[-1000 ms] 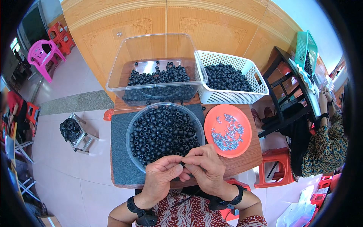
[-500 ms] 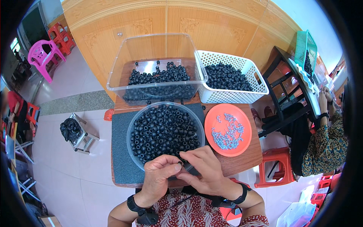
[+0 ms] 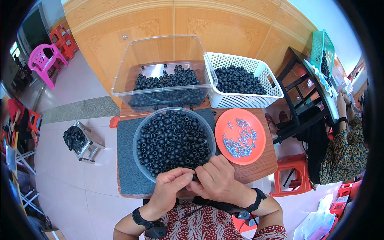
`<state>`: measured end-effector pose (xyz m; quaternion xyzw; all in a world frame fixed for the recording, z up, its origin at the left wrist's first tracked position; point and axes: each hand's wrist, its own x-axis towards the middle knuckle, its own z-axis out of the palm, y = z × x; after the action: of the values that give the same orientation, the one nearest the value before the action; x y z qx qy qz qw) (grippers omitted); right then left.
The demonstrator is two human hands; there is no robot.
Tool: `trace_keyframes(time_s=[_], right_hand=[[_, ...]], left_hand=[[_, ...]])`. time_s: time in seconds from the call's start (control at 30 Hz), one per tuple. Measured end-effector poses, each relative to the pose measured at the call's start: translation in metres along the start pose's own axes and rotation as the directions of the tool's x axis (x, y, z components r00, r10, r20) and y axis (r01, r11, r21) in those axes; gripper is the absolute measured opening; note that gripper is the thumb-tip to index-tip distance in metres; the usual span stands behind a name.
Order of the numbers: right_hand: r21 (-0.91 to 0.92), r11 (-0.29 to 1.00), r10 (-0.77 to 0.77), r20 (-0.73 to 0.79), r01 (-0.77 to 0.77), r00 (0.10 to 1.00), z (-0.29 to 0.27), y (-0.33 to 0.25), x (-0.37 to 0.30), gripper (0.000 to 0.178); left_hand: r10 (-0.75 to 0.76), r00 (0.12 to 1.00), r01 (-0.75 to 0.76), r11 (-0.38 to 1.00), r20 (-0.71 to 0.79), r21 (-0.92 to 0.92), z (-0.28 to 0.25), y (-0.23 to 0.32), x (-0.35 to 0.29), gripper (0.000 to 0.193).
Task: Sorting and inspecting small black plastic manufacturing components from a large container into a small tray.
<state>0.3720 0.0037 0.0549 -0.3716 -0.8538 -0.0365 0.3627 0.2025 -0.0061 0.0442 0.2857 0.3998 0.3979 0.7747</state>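
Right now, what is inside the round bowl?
Small black pieces fill the bowl, several showing open holes. Its floor is hidden beneath them, and the left hand covers part of its near edge.

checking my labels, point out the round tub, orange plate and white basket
Round tub (image 3: 135, 145), head view: left rim
Orange plate (image 3: 221, 128), head view: bare left part
White basket (image 3: 245, 101), head view: front wall

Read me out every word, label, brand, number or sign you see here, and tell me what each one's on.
No text can be read anywhere in this view.
No lettering that I can make out: round tub, coral plate, white basket, clear box.
Too small to tell: black pieces, dark wristbands.
Too blurred to tell: pale plastic bag at lower right.
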Motion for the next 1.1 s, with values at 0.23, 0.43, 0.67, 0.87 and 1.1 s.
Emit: trace_keyframes(time_s=[0.23, 0.43, 0.67, 0.87, 1.1], right_hand=[[0.029, 0.997, -0.071, -0.001, 0.071, 0.998, 0.003, 0.004, -0.003, 0.022], [-0.032, 0.985, -0.172, -0.011, 0.172, 0.985, 0.011, 0.008, -0.009, 0.021], [-0.004, 0.985, -0.174, -0.026, 0.174, 0.984, 0.003, 0.016, -0.005, 0.022], [-0.364, 0.928, 0.046, -0.085, -0.074, 0.995, -0.045, 0.093, 0.039, 0.027], [-0.684, 0.666, 0.176, -0.245, -0.299, 0.953, -0.089, 0.213, 0.067, 0.031]], left_hand=[[0.032, 0.996, -0.038, 0.997, 0.078, 0.072, 0.001, 0.001, -0.004, 0.025], [-0.006, 0.998, 0.003, 0.999, 0.065, 0.049, 0.001, -0.003, -0.001, 0.024], [0.073, 0.993, -0.092, 0.969, 0.089, 0.231, 0.0, 0.001, -0.002, 0.025], [0.566, 0.809, -0.475, 0.789, -0.161, 0.389, -0.028, 0.027, 0.001, 0.024], [0.692, 0.643, -0.479, 0.697, -0.328, 0.534, -0.082, 0.021, 0.003, 0.034]])
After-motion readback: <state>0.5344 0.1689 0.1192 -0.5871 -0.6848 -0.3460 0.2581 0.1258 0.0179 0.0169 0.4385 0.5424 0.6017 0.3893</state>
